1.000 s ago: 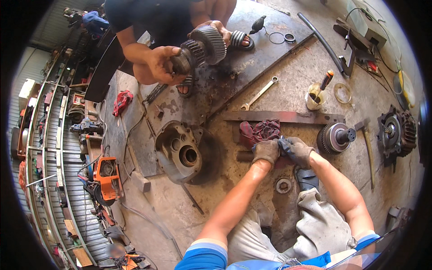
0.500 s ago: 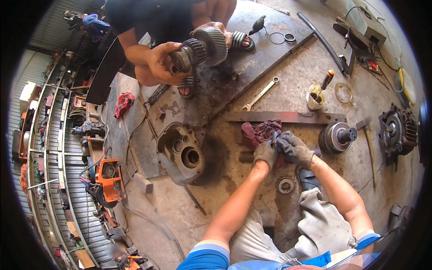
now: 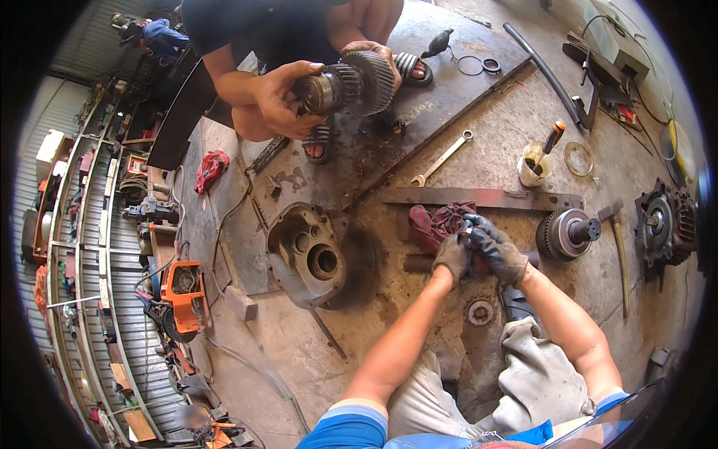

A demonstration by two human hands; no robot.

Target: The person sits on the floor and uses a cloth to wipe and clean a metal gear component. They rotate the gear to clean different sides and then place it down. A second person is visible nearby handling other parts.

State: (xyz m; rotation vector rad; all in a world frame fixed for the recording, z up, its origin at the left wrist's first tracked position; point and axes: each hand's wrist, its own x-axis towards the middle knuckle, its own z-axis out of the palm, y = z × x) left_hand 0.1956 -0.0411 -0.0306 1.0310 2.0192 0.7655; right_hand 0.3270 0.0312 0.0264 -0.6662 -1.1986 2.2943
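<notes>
You look to be at close handwork: your gloved left hand (image 3: 453, 257) and right hand (image 3: 505, 256) meet above the concrete floor (image 3: 404, 333), fingers curled in together, though I cannot tell whether they are clamped on anything. The red cloth (image 3: 441, 224) lies just beyond them, by the flat bar (image 3: 482, 197), outside the steel plate's (image 3: 426, 105) diagonal edge. The next move probably calls for both hands coordinating closely, clear of the gear assembly (image 3: 570, 233) near your right.

Cloth (image 3: 440, 226) — dark red, patterned, crumpled into a loose heap, lying against the long flat bar (image 3: 516, 199), near side, left of its middle — right end partly covered.
</notes>
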